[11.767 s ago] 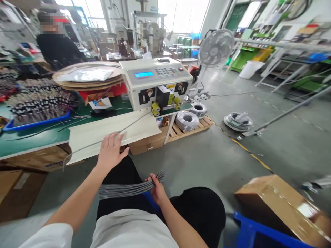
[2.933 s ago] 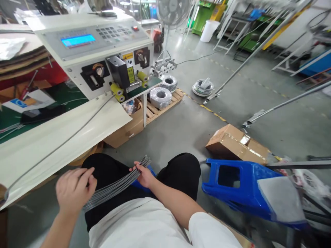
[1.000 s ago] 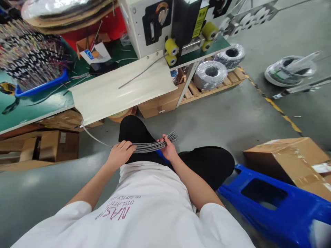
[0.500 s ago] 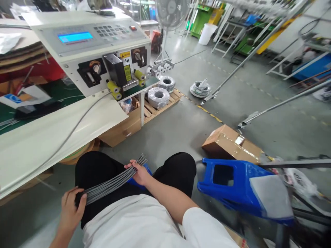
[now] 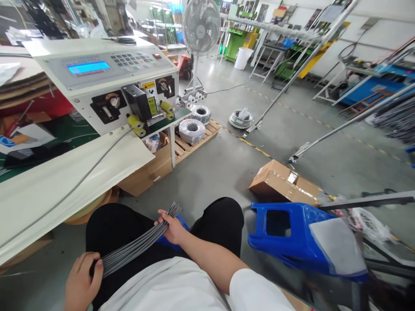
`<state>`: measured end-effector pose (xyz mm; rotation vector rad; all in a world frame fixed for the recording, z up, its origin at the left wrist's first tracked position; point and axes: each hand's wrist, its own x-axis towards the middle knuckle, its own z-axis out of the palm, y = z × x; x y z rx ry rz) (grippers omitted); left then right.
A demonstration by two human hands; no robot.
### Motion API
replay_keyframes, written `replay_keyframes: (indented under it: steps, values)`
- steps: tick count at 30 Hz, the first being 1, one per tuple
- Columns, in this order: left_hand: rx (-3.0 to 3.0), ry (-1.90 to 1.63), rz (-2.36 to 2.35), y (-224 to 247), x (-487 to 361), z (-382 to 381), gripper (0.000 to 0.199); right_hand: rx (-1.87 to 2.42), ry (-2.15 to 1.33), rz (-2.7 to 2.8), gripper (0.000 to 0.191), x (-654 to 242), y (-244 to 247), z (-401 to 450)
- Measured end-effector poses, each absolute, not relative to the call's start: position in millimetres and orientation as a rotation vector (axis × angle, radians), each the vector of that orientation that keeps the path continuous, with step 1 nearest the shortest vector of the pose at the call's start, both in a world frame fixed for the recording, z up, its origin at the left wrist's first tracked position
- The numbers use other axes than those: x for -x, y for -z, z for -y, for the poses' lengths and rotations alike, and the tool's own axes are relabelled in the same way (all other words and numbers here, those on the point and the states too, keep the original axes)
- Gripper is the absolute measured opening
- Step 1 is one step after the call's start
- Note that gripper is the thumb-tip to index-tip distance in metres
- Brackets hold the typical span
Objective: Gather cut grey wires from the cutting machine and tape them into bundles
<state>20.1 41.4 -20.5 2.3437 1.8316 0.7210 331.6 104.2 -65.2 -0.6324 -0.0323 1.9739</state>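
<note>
A bundle of grey cables (image 5: 136,244) lies across my lap, slanting from lower left to upper right. My left hand (image 5: 84,274) is closed round its lower-left end, where something black shows between thumb and fingers. Near the other end, my right hand (image 5: 171,226) grips the bundle, and the cut tips stick out a little past the fingers. Up and to the left stands a wire-cutting machine (image 5: 106,86) with a lit blue display. From its yellow rollers one grey cable (image 5: 87,172) runs down along a cream-coloured chute (image 5: 129,166).
Right of my knees a blue plastic stool (image 5: 298,211) lies on its side, with a cardboard box (image 5: 275,183) behind it. Wrapped cable coils (image 5: 192,131) sit on a wooden pallet (image 5: 207,136). A fan (image 5: 201,28) stands behind the machine. Metal poles (image 5: 292,82) slope to the floor.
The view has tilted up slightly and shifted right, so the scene sits lower and further left. Both hands keep hold of the cable bundle in much the same pose.
</note>
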Motion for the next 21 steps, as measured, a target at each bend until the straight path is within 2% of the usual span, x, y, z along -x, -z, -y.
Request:
replay_keyframes:
  steps: [4, 8, 14, 18, 21]
  values:
    - [-2.59, -0.627, -1.826, 11, -25, -48, 0.014, 0.657, -1.969, 0.038, 0.038, -331, 67, -105]
    - [-2.805, -0.588, -1.75, -13, -46, -57, 0.022, 0.691, -1.941, 0.066, 0.031, -329, 70, -102]
    - [-2.9, -0.755, -1.741, -69, -76, -90, 0.028, 0.756, -1.942, 0.092, 0.035, -329, 69, -102]
    - [-2.85, -0.864, -2.017, -113, -84, -123, 0.031, 0.794, -1.952, 0.099, 0.04, -330, 68, -100]
    - [-2.658, -0.821, -2.279, -140, -88, -152, 0.043, 0.807, -1.953, 0.113, 0.044, -330, 68, -99]
